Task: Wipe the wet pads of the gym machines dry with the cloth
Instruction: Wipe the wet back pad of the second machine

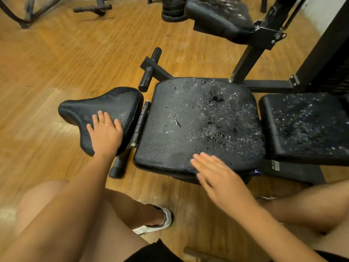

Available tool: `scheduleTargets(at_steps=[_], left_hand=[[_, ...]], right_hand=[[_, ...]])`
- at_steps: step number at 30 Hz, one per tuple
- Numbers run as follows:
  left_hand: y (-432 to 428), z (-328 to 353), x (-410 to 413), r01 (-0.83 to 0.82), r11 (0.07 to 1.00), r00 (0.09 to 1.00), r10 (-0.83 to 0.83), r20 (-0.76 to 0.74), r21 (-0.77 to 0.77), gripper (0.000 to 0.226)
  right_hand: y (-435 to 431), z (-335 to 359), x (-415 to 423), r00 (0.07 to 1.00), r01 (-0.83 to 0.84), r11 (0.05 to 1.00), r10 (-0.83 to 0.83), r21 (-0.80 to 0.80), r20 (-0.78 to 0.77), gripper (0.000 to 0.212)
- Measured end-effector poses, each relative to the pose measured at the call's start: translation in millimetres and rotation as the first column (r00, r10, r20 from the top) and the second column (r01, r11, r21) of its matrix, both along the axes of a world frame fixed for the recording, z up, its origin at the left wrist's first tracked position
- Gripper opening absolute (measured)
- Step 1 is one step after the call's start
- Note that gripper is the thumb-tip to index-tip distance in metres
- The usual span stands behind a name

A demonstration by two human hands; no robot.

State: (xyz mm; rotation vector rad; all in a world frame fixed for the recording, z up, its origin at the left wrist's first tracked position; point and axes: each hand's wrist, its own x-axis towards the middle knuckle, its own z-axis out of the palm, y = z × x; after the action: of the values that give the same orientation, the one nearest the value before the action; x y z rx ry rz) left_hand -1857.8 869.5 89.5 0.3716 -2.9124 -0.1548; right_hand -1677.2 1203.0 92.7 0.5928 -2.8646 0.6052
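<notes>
A black square seat pad [198, 121] lies in the middle, covered in water drops, thickest on its right half. Left of it a saddle-shaped black pad [105, 108] looks mostly dry. My left hand [105, 133] rests flat on that saddle pad, fingers spread, holding nothing. My right hand [217, 176] hovers blurred over the seat pad's near edge, fingers straight and empty. A wet back pad [306, 125] sits to the right and another wet pad [221, 14] is raised at the top. No cloth is in view.
Black machine frame [264, 40] rises at the right. Foam rollers [149, 72] stick out behind the seat. Weight plates [173, 10] lie on the wooden floor [66, 59] at the top. My bare knees and a sandalled foot [160, 220] fill the bottom.
</notes>
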Motion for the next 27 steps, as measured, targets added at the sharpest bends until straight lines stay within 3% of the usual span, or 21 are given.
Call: scheduleTargets(at_steps=[3,6,12,16,21,25,27], left_hand=[[0,-2,-1,-0.002,1.000,1.000,0.002,-0.003,-0.004,0.062],[0,-3,0,0.000,1.000,1.000,0.000,-0.005,-0.001,0.062],[1,-1,0,-0.006,1.000,1.000,0.006,0.007,-0.007,0.059],[-1,-4,-2,-0.017,1.000,1.000,0.017,0.013,-0.007,0.056],[2,-8,-1,-0.007,1.000,1.000,0.007,-0.015,0.000,0.054],[6,-2,-2,0.014,0.999,1.000,-0.014,-0.003,0.042,0.048],[18,5,-2,0.133,0.987,0.991,-0.133,-0.009,0.092,0.040]], right_hand=[[46,0,10,0.993,0.106,0.994,-0.107,0.030,0.046,0.045],[33,4,9,0.987,0.158,0.987,-0.159,0.035,0.034,0.043],[-40,9,-11,1.000,0.008,1.000,-0.008,0.025,0.014,0.038],[3,7,1,0.998,-0.031,0.998,0.028,0.061,0.063,0.042],[88,10,6,0.971,0.203,0.972,-0.215,0.117,0.101,0.046],[58,6,4,0.962,0.265,0.956,-0.272,0.128,0.038,0.045],[45,6,4,0.969,0.236,0.966,-0.242,0.107,0.047,0.048]])
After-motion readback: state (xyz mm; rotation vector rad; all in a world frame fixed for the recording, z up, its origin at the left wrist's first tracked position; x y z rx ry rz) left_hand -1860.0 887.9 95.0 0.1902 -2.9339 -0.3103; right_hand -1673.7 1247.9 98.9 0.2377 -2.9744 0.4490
